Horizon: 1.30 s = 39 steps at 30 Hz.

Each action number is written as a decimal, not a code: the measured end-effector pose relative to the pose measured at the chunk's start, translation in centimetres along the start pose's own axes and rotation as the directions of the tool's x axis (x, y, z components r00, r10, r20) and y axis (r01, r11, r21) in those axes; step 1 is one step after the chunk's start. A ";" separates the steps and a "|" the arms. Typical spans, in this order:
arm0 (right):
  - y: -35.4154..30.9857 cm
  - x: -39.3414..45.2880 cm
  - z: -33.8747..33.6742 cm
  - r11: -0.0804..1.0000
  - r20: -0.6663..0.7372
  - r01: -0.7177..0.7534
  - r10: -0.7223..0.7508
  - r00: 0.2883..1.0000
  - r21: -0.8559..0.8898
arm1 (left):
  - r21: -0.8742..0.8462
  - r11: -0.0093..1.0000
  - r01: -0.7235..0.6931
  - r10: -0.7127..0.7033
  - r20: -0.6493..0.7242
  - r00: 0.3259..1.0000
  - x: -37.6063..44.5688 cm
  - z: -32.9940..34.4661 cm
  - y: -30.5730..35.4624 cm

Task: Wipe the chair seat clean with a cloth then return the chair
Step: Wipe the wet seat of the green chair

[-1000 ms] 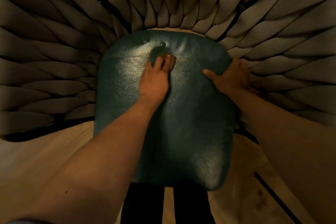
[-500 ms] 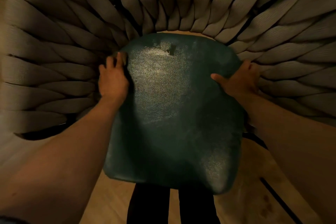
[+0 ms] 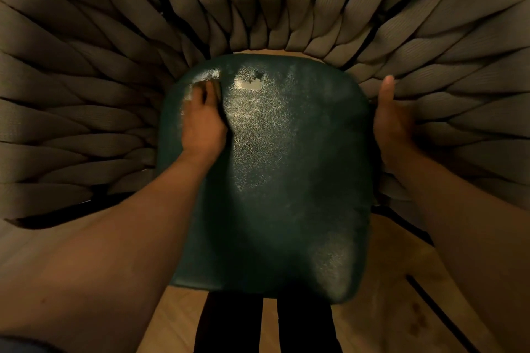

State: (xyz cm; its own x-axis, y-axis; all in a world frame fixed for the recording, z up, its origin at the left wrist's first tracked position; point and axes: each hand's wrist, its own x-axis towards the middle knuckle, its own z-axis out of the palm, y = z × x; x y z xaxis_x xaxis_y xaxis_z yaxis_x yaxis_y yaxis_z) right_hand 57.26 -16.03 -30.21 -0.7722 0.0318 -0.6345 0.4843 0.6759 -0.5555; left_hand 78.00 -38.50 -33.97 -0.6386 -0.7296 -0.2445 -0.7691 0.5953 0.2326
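Observation:
The chair seat (image 3: 281, 180) is a dark green leather-like cushion that fills the middle of the view. My left hand (image 3: 202, 126) lies on its back left corner, fingers flat and blurred, pressing a small brownish cloth (image 3: 210, 87) that barely shows at the fingertips. At the seat's right edge my right hand (image 3: 391, 123) holds on with its thumb pointing up along the edge. Its fingers go down beside the cushion, out of sight.
The chair's back and sides (image 3: 272, 0) are woven grey-brown straps that ring the seat closely on the left, back and right. Light wooden floor (image 3: 381, 309) shows below the seat's front. My dark-trousered legs (image 3: 266, 324) stand at the front edge.
My left hand swept from the seat's back middle out to its left edge and now sits slightly further in at the back left. My right thumb has come off the seat top.

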 end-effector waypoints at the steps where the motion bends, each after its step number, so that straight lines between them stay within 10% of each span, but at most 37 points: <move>1: 0.0 -0.3 -0.1 0.999 0.015 -0.018 0.018 1.000 0.039 | -0.013 0.999 -0.033 0.034 0.022 0.999 -0.1 0.5 1.3; 10: 3.9 3.9 -0.4 0.987 0.125 -0.026 0.006 0.992 0.158 | -0.047 0.973 -0.225 0.230 0.162 0.960 -1.8 3.4 15.0; 20: 1.5 0.7 -0.5 0.979 0.053 0.014 -0.025 0.998 0.201 | -0.011 0.767 -0.642 0.623 0.257 0.739 -2.4 7.1 22.9; 28: 4.2 3.9 -0.3 0.980 0.063 -0.017 0.004 0.998 0.197 | 0.052 0.828 -0.558 0.533 0.235 0.813 -1.1 3.6 17.2; 39: -0.5 0.2 2.0 0.826 0.165 0.340 -0.297 0.941 -0.449 | 0.120 0.936 -0.330 0.305 0.190 0.933 0.3 0.9 8.2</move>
State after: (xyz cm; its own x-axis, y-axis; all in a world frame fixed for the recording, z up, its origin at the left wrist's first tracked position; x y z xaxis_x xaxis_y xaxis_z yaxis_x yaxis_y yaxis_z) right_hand 57.68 -17.85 -31.10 -0.8025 -0.2921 -0.5202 -0.0470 0.9001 -0.4331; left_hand 71.47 -33.53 -33.00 -0.8350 -0.4359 -0.3360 -0.5124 0.8385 0.1856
